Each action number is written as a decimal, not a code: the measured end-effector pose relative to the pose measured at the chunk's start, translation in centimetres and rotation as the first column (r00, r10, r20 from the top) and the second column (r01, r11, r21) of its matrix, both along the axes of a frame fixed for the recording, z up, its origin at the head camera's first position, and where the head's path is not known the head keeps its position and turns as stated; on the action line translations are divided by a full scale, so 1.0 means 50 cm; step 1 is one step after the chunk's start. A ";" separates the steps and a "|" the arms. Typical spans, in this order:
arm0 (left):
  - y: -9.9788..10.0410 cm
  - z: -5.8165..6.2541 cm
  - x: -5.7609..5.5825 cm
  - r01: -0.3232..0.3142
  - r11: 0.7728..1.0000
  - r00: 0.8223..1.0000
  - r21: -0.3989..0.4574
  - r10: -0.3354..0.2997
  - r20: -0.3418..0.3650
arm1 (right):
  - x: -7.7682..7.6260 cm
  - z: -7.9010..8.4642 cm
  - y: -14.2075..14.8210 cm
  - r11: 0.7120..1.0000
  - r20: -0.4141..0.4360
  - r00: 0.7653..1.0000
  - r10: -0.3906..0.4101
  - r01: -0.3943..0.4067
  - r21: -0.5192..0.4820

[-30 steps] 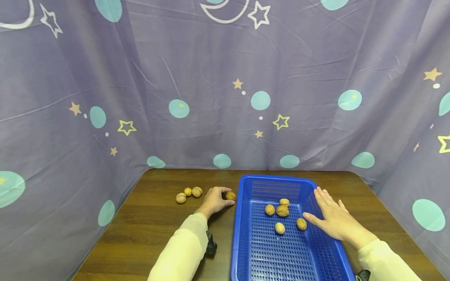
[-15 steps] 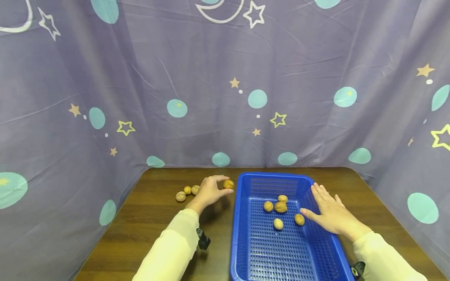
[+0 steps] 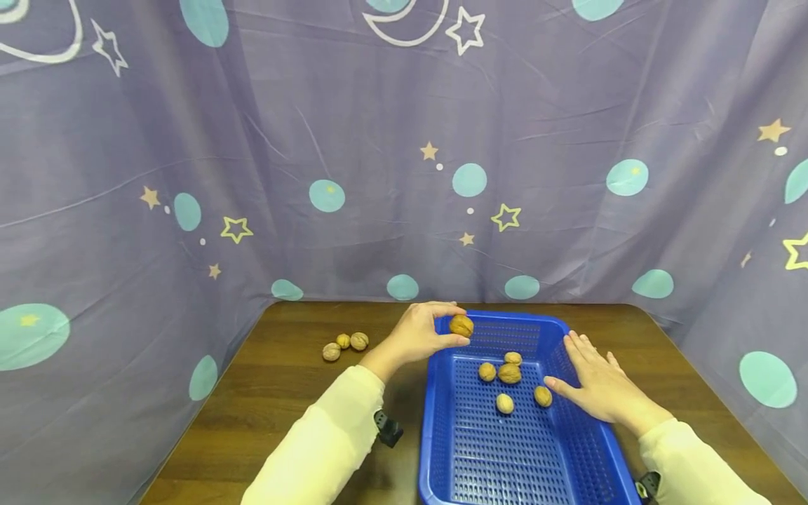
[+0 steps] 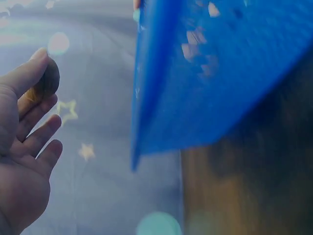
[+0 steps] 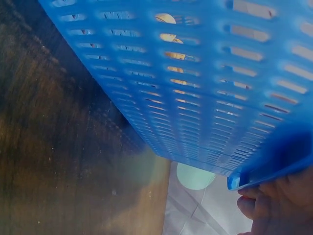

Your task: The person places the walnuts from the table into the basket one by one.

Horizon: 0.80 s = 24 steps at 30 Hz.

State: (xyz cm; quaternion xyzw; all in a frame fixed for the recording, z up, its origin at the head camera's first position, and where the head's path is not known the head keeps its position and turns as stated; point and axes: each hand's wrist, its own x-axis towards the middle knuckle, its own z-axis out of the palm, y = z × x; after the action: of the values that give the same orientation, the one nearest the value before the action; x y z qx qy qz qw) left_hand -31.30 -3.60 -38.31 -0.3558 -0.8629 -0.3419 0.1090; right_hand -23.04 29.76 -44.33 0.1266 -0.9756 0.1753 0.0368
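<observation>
A walnut (image 3: 461,325) is pinched between the thumb and fingers of my left hand (image 3: 413,335), over the far left corner of the blue basket (image 3: 426,435). The left wrist view shows the same walnut (image 4: 47,81) at the thumb tip, the lower fingers spread loosely. Inside the basket several walnuts (image 3: 510,373) lie on the perforated floor toward the far end. My right hand (image 3: 596,386) rests with straight fingers on the basket's right rim, its thumb reaching inward. In the right wrist view, its fingers (image 5: 274,205) lie at the rim's edge.
Three walnuts (image 3: 344,341) sit close together on the wooden table (image 3: 284,400), left of the basket. A patterned grey-purple curtain (image 3: 379,231) hangs behind the table and along its sides.
My left hand has lifted the walnut off the table and carried it right, from beside the basket to over its far left corner. The right hand has stayed on the rim.
</observation>
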 end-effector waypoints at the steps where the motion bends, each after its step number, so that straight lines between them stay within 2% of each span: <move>1: 0.012 0.005 0.003 0.012 1.000 1.000 -0.001 -0.012 0.004 | 0.000 -0.001 0.000 1.000 -0.001 1.000 -0.001 0.001 0.001; 5: 0.059 0.023 0.014 0.047 0.999 0.998 -0.011 -0.046 0.042 | 0.002 0.000 0.001 1.000 -0.001 1.000 -0.002 0.002 -0.003; 9: 0.101 0.025 0.023 0.076 0.997 0.994 -0.017 -0.075 0.076 | 0.002 0.001 -0.001 1.000 -0.001 1.000 0.001 -0.001 -0.001; 12: 0.132 0.017 0.022 0.106 0.994 0.991 -0.016 -0.104 0.088 | 0.002 -0.001 0.001 1.000 -0.001 1.000 0.001 -0.001 -0.007; 15: 0.153 0.006 0.019 0.108 0.994 0.989 -0.020 -0.106 0.103 | 0.000 -0.003 0.004 1.000 0.002 1.000 0.000 0.000 -0.012; 19: 0.170 -0.019 0.014 0.075 0.997 0.984 -0.036 -0.068 0.165 | -0.002 -0.007 0.005 1.000 0.003 1.000 -0.001 0.001 -0.010; 24: 0.182 -0.055 0.009 0.038 0.994 0.967 -0.100 -0.012 0.254 | -0.001 -0.006 0.006 1.000 0.002 1.000 -0.003 0.003 -0.008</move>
State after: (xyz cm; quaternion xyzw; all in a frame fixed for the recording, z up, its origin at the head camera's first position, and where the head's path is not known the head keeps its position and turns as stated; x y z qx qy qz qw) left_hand -30.84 5.52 -41.03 -0.3254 -0.8819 -0.3404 -0.0248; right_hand -23.11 30.05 -44.62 0.1250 -0.9752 0.1791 0.0368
